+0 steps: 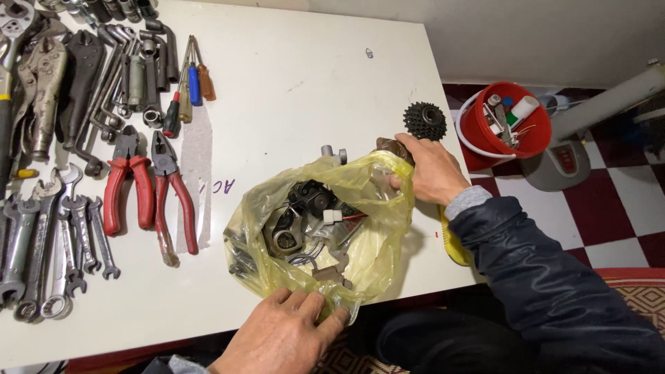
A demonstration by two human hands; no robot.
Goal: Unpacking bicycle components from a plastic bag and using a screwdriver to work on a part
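A yellow see-through plastic bag [377, 239] lies on the white table [305, 76], open at the top, with dark metal parts, a wire and a small white connector inside. My left hand [280, 336] pinches the bag's near edge at the table's front. My right hand [431, 170] grips the bag's far right rim, a brownish metal part partly under its fingers. A black toothed sprocket cluster [424, 119] stands just beyond my right hand near the table's right edge. A small grey metal fitting [334, 153] lies just behind the bag.
Two red-handled pliers [149, 190] lie left of the bag. Several wrenches [48, 242], locking pliers, sockets, hex keys and screwdrivers [188, 83] fill the table's left side. A red bucket [509, 121] with small items stands on the checkered floor to the right.
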